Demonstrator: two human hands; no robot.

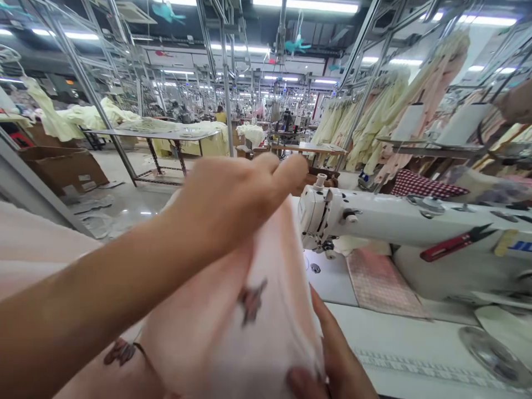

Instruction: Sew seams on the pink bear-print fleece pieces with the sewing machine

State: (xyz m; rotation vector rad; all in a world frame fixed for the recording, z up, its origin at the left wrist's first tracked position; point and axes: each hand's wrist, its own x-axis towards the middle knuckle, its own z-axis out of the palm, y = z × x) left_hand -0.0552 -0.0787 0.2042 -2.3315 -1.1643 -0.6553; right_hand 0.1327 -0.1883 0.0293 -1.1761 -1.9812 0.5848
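- Pink cloth (249,332) hangs in the air in front of me, lifted clear of the tabletop (415,338) at its near left part. A small dark print (251,299) shows on its face.
- My left hand (233,205) is closed, pinching the cloth's top edge up high.
- My right hand (332,360) grips the bottom edge by the tabletop's front edge, thumb in front, fingers behind.
- The sewing machine (394,221) stands to the right, and my cloth is apart from its needle end (328,246). I judge this piece is picked up and held out, but not yet laid down for stitching.
- A checked piece (382,282) lies flat beside the needle end.
- Red snips (453,244) rest on the machine's arm, untouched.
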